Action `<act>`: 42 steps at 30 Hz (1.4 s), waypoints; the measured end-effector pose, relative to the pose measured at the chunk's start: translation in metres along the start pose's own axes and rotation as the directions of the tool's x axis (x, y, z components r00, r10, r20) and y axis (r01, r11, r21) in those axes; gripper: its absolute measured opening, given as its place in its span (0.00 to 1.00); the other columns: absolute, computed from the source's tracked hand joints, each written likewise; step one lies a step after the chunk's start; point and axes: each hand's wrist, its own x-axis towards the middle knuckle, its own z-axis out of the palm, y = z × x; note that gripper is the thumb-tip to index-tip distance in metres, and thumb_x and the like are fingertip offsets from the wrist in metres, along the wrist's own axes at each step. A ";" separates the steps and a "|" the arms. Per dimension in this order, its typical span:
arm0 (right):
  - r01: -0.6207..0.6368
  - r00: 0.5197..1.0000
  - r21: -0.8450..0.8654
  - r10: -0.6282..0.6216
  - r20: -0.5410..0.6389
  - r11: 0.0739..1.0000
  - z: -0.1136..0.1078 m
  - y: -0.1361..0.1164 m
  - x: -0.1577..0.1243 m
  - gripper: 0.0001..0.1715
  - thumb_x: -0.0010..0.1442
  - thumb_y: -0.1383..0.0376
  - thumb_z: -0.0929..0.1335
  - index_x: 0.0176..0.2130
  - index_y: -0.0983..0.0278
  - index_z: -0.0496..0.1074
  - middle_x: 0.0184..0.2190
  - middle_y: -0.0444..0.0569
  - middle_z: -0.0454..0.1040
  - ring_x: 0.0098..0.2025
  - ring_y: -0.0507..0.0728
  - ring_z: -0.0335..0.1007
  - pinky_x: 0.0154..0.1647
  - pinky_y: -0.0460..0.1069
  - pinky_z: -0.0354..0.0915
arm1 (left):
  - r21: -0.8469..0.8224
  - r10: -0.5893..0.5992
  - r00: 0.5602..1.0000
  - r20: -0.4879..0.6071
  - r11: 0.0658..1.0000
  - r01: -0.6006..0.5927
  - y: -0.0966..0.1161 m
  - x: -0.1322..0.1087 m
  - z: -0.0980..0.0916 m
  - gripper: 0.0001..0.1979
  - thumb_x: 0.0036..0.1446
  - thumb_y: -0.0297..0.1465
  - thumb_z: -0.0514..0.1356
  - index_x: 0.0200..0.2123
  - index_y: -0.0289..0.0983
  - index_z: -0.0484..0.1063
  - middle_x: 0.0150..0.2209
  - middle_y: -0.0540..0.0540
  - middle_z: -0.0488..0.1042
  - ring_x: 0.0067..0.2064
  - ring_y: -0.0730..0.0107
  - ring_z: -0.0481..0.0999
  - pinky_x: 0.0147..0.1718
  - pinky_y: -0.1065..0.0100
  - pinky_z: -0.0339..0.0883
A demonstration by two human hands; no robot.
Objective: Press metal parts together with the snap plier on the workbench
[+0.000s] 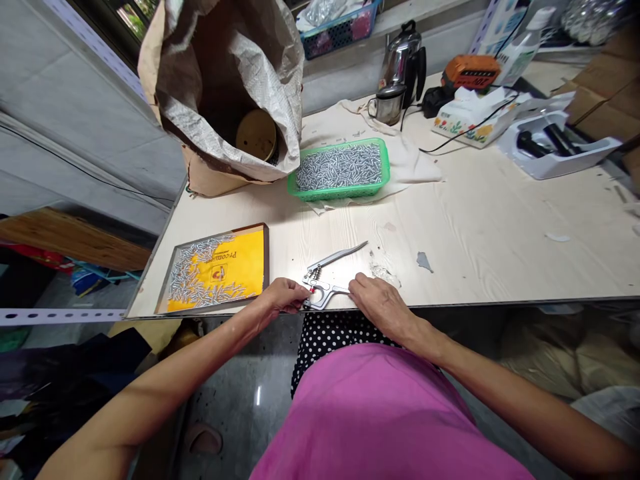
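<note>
A metal hand press tool with long handles lies at the table's near edge. My left hand is at the tool's jaw end, fingers curled and pinched on something too small to make out. My right hand rests on the tool's lower handle, fingers closed over it. To the left lies a shallow yellow tray with several small metal pieces along its left and lower sides. Farther back stands a green basket full of the same metal pieces.
A big paper sack stands at the back left. A kettle, metal cup, tissue box, orange device and white tray line the back right. A cable crosses the table.
</note>
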 end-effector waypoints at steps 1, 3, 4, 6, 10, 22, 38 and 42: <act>0.000 1.000 -0.005 0.000 -0.001 1.000 0.000 0.000 0.000 0.09 0.64 0.74 0.62 0.34 0.65 0.68 0.33 0.48 0.70 0.29 0.53 0.63 0.32 0.50 0.54 | -0.006 0.004 1.000 -0.003 1.000 -0.004 0.000 0.000 0.000 0.13 0.42 0.35 0.71 0.28 0.32 0.77 0.18 0.53 0.69 0.22 0.78 0.66 0.23 0.74 0.61; 0.002 1.000 -0.018 -0.002 -0.002 1.000 0.001 -0.001 0.000 0.09 0.64 0.74 0.62 0.34 0.65 0.68 0.33 0.48 0.70 0.29 0.53 0.63 0.32 0.50 0.55 | -0.005 0.006 1.000 -0.007 1.000 -0.006 0.000 0.000 0.000 0.13 0.42 0.35 0.71 0.27 0.31 0.77 0.18 0.53 0.68 0.22 0.78 0.66 0.23 0.75 0.60; 0.002 1.000 -0.024 -0.002 -0.002 1.000 0.001 -0.001 0.000 0.09 0.64 0.74 0.62 0.34 0.65 0.68 0.33 0.48 0.70 0.29 0.53 0.63 0.32 0.50 0.55 | -0.002 0.003 1.000 -0.006 1.000 -0.003 0.001 -0.001 0.001 0.12 0.43 0.34 0.71 0.27 0.31 0.77 0.17 0.53 0.68 0.22 0.78 0.66 0.23 0.75 0.60; -0.001 1.000 -0.034 0.001 0.001 0.999 0.001 -0.002 -0.001 0.09 0.63 0.74 0.62 0.34 0.65 0.68 0.33 0.48 0.70 0.29 0.53 0.63 0.32 0.50 0.55 | 0.006 -0.010 1.000 0.003 1.000 0.010 0.003 -0.001 0.001 0.12 0.42 0.33 0.71 0.27 0.31 0.77 0.17 0.53 0.68 0.22 0.78 0.65 0.23 0.75 0.60; -0.006 1.000 -0.033 0.006 -0.001 0.999 0.002 -0.002 -0.001 0.09 0.63 0.75 0.62 0.33 0.65 0.68 0.33 0.48 0.70 0.29 0.53 0.62 0.32 0.50 0.54 | 0.028 -0.024 1.000 0.019 0.999 0.024 0.006 -0.002 0.001 0.12 0.41 0.33 0.72 0.27 0.32 0.76 0.17 0.53 0.68 0.21 0.78 0.65 0.23 0.74 0.62; -0.006 1.000 -0.042 0.005 -0.011 0.999 0.003 -0.003 -0.001 0.11 0.63 0.76 0.61 0.34 0.65 0.68 0.33 0.48 0.70 0.29 0.54 0.62 0.33 0.51 0.53 | 0.136 0.021 0.997 0.069 0.990 -0.030 0.005 0.001 0.000 0.10 0.42 0.32 0.71 0.25 0.32 0.76 0.18 0.53 0.69 0.22 0.77 0.66 0.24 0.73 0.63; 0.004 1.000 -0.059 -0.003 0.012 0.998 0.002 -0.003 0.000 0.12 0.63 0.77 0.60 0.34 0.65 0.68 0.33 0.49 0.70 0.30 0.54 0.62 0.34 0.51 0.53 | 0.114 0.025 0.999 -0.021 0.993 -0.022 0.006 -0.004 0.007 0.08 0.47 0.30 0.68 0.25 0.31 0.74 0.17 0.54 0.66 0.21 0.79 0.63 0.23 0.74 0.59; -0.006 1.000 -0.073 0.007 0.016 0.997 0.002 -0.004 0.000 0.12 0.64 0.76 0.60 0.34 0.65 0.68 0.33 0.49 0.69 0.30 0.54 0.62 0.34 0.51 0.53 | 0.126 0.030 0.999 0.028 0.991 -0.034 0.004 -0.002 0.003 0.11 0.45 0.33 0.69 0.24 0.32 0.74 0.17 0.55 0.66 0.21 0.78 0.64 0.24 0.74 0.61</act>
